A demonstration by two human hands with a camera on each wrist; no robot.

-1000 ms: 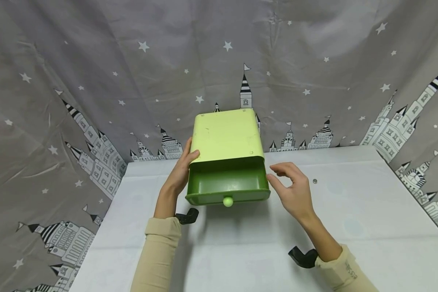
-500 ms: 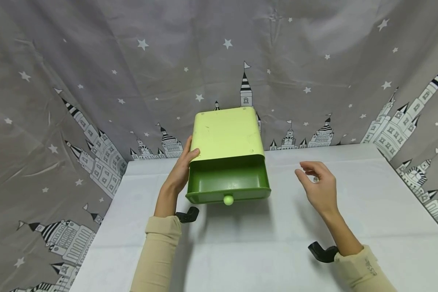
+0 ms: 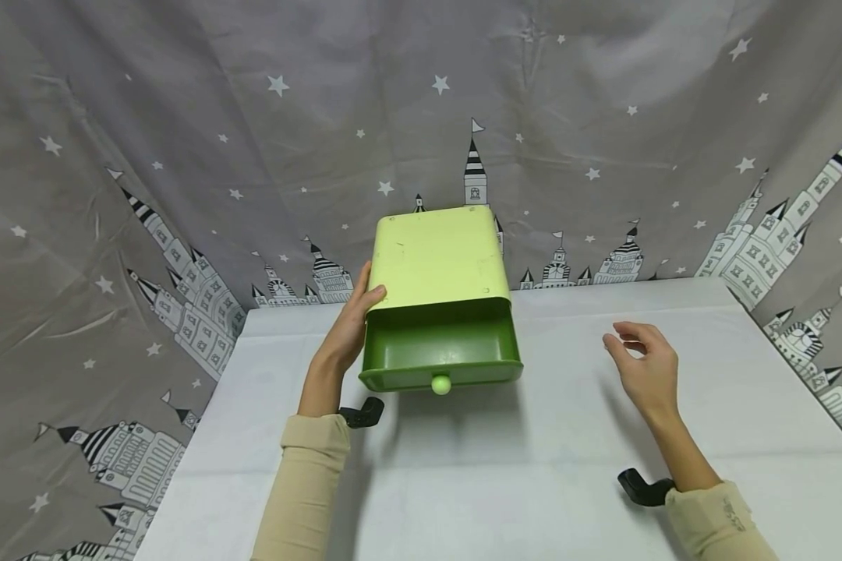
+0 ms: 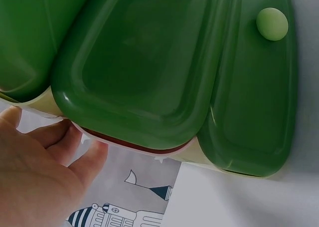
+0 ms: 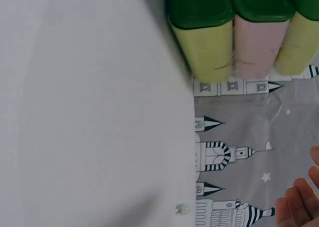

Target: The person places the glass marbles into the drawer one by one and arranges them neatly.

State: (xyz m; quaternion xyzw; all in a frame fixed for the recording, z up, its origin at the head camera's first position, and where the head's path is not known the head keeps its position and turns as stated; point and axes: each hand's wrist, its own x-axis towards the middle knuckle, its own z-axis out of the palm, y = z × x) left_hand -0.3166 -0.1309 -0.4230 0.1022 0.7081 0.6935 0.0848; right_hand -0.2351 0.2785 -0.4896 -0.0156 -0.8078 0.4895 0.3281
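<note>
A drawer cabinet (image 3: 438, 253) with a pale yellow-green top stands on the white table, its top green drawer (image 3: 438, 347) pulled out with nothing visible inside. A round light-green knob (image 3: 440, 384) sits on the drawer's front. My left hand (image 3: 344, 335) holds the cabinet's left side, thumb on its top edge; in the left wrist view, fingers (image 4: 92, 159) lie against its side. Right of the cabinet, my right hand (image 3: 649, 370) hovers over the table with loosely bent fingers and nothing seen in them. A small round shiny piece (image 5: 183, 208) lies on the table near that hand.
Lower tiers in pink (image 5: 259, 47) and yellow (image 5: 209, 52) show in the right wrist view, with green fronts. The white-covered table (image 3: 463, 483) ends at a grey curtain (image 3: 252, 140) printed with castles and stars. Black wrist mounts (image 3: 644, 489) protrude beside both forearms.
My right hand has moved away from the open drawer toward the right, now covering the small round piece in the head view. The left hand, cabinet and drawer have stayed put.
</note>
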